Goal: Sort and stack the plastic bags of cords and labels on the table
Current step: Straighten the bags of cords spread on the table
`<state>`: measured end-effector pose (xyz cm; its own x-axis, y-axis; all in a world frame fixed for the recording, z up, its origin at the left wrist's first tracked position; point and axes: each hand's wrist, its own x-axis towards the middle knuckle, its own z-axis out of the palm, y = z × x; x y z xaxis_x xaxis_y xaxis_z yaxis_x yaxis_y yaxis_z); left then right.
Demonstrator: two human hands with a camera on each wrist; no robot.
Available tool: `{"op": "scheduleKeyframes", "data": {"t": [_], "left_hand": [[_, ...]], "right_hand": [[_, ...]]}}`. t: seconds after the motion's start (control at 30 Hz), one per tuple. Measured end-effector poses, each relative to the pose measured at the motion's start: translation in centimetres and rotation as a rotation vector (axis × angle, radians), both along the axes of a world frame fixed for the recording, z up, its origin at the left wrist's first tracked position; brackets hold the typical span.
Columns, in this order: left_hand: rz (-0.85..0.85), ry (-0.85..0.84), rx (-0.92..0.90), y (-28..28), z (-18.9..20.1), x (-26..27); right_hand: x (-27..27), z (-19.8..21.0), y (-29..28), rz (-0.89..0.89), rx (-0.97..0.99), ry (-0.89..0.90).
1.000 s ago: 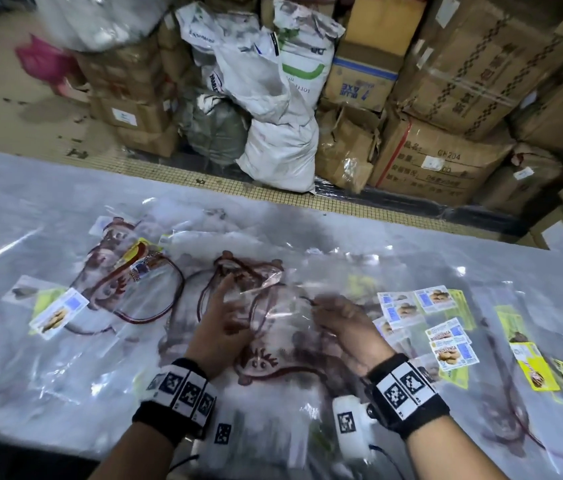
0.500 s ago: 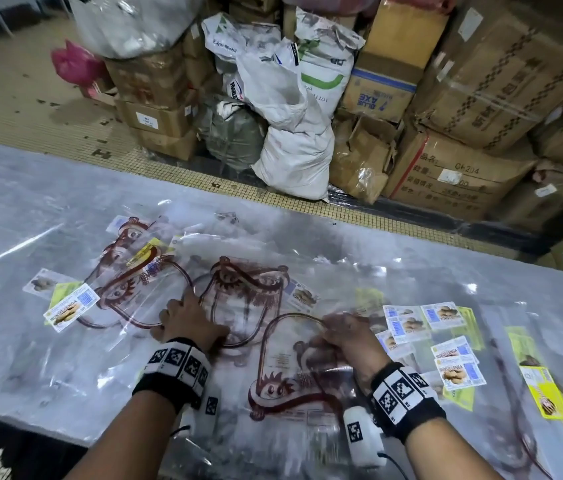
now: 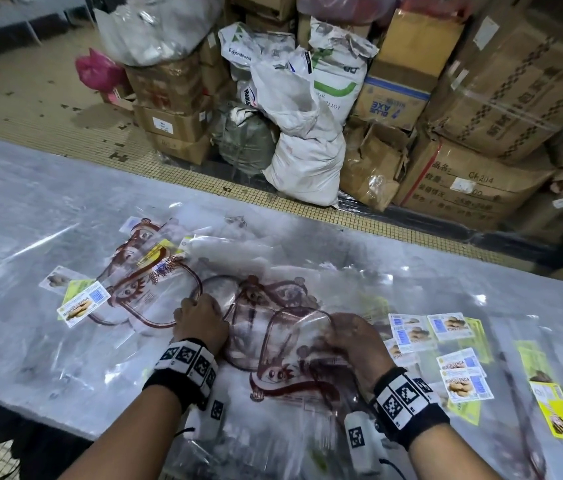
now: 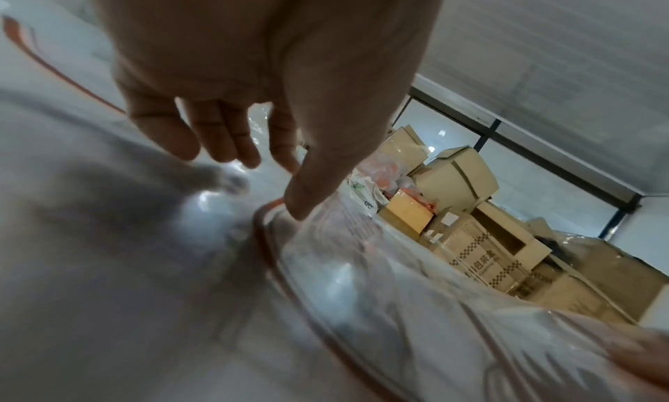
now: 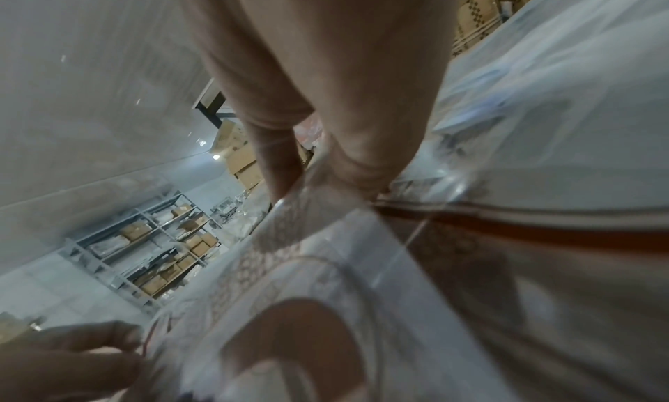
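Top bag (image 3: pixel 294 362) lies flat on the table (image 3: pixel 31 209), long axis running from the near edge away toward the boxes (image 3: pixel 474 181), printed face at the near end. Right hand (image 3: pixel 356 344) pinches its right edge, thumb (image 5: pixel 278 165) against curled fingers. Left hand (image 3: pixel 202 322) presses down just left of it, fingers (image 4: pixel 217 139) straight and together. Since half a second ago the hands and bags have barely shifted.

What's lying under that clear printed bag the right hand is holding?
More clear bags with the same brown print, overlapping on the table. Whatever is beneath the right hand is hidden.
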<state>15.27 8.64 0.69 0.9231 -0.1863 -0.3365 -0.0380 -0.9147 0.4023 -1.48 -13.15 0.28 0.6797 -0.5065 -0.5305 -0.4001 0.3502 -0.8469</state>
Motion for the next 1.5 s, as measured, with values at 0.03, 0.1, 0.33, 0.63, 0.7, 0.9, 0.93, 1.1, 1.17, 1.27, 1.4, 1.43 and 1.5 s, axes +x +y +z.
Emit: {"op": "scheduleKeyframes", "data": {"t": [0.03,0.1,0.33,0.63,0.7,0.9,0.93,1.1,1.17,1.27,1.4,1.43,1.5], "left_hand": [[0.012,-0.038,-0.061,0.2,-0.1,0.0],[0.061,-0.07,-0.23,0.8,0.5,-0.4],[0.058,0.338,-0.639,0.8,1.0,-1.9],[0.166,0.496,-0.98,-0.4,0.6,-5.5],[0.238,0.593,-1.183,-0.6,1.4,-6.1],[0.261,0.771,-1.497,-1.0,2.9,-7.1],[0.253,0.809,-1.534,-1.0,3.1,-7.1],[0.177,0.832,-1.666,-0.4,2.7,-6.7],[0.175,0.841,-1.683,-0.2,2.4,-6.5],[0.225,0.752,-1.427,0.0,2.0,-6.1],[0.107,0.342,-0.745,1.0,0.7,-5.4],[0.104,0.345,-0.74,1.0,0.6,-5.6],[0.111,0.373,-0.828,0.9,0.5,-6.1]], "right_hand": [[0.0,0.1,0.0,-0.005,-0.021,0.012],[0.1,0.2,0.2,0.001,-0.06,0.017],[0.4,0.6,1.2,0.038,-0.185,0.011],[0.9,0.7,2.6,0.148,-0.339,0.058],[0.7,0.9,2.4,0.145,-0.413,0.064],[0.8,1.7,1.2,0.13,0.001,0.065],[0.9,1.5,0.9,0.138,0.066,0.069],[0.7,2.4,0.6,0.19,0.167,0.004],[0.7,2.4,0.7,0.219,0.167,-0.003],[0.9,1.8,1.1,0.253,0.145,0.007],[1.2,0.8,1.5,0.229,-0.05,0.095],[1.3,0.5,1.4,0.232,-0.092,0.113],[1.4,0.6,1.5,0.239,-0.079,0.124]]}}
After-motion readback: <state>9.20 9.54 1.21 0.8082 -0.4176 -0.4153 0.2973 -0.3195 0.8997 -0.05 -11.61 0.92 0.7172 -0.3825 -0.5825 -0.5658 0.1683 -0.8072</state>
